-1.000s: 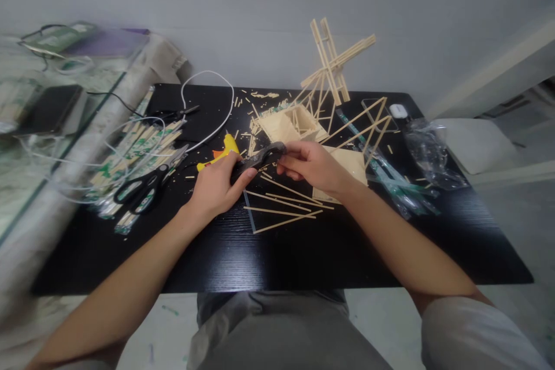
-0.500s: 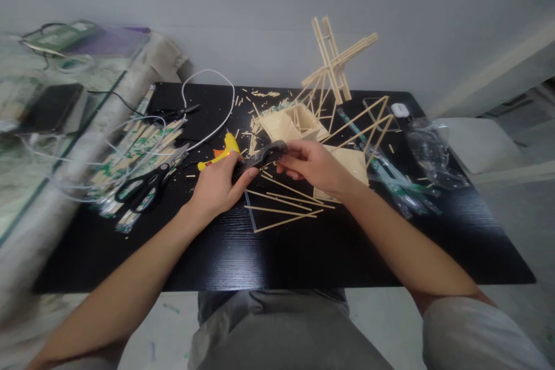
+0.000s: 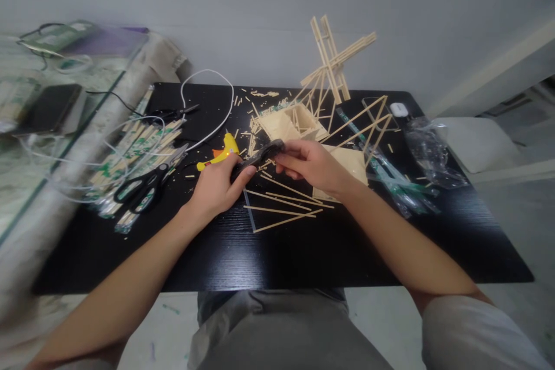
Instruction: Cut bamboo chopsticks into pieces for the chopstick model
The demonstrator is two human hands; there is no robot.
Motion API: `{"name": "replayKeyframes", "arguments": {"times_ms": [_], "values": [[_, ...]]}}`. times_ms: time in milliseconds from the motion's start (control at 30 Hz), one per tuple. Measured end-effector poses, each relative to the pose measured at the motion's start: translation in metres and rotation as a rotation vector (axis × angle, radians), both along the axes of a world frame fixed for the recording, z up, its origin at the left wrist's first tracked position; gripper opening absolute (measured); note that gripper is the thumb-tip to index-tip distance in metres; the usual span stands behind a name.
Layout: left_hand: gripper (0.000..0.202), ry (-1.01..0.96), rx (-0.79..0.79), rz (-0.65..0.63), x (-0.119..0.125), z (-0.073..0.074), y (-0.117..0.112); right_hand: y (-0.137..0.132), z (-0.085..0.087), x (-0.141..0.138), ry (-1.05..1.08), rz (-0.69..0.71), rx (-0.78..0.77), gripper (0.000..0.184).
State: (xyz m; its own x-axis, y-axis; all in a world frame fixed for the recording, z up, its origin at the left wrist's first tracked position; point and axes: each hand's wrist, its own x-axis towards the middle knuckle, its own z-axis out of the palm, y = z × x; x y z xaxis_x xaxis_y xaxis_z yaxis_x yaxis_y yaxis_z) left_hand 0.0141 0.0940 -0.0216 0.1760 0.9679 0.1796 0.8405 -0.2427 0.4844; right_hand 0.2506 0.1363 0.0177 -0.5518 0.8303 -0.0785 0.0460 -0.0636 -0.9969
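Note:
Above the middle of the table, my left hand grips one end of a dark, slim curved tool; I cannot make out its kind. The fingers of my right hand are closed around the tool's far end. A yellow glue gun lies just beyond my left hand. Below the tool, several thin wooden sticks lie loosely with a clear glue stick. Behind my right hand stand a pale wooden box structure and a flat wooden panel.
Black-handled scissors rest on bundles of wrapped sticks at left, near a white cable. A windmill-like stick frame rises at the back. Plastic wrappers and a crumpled clear bag lie at right.
The view has shifted very slightly. Both hands keep their hold on the dark tool, and the table's contents stay put.

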Motion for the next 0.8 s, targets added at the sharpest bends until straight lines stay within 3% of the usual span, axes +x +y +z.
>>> {"name": "replayKeyframes", "arguments": {"times_ms": [167, 467, 667, 800], "values": [[0.049, -0.134, -0.025, 0.024, -0.001, 0.003, 0.001, -0.001, 0.001, 0.001, 0.005, -0.005, 0.017, 0.014], [0.057, -0.327, -0.061, 0.063, -0.002, -0.004, 0.006, -0.002, 0.004, 0.001, 0.004, 0.007, 0.030, 0.014], [0.056, -0.327, -0.036, 0.056, -0.003, -0.003, 0.006, -0.006, -0.002, -0.001, -0.175, -0.013, 0.095, 0.018], [0.055, -0.311, -0.026, 0.053, -0.003, -0.003, 0.006, -0.012, -0.008, -0.006, -0.405, 0.054, 0.220, 0.007]]}}
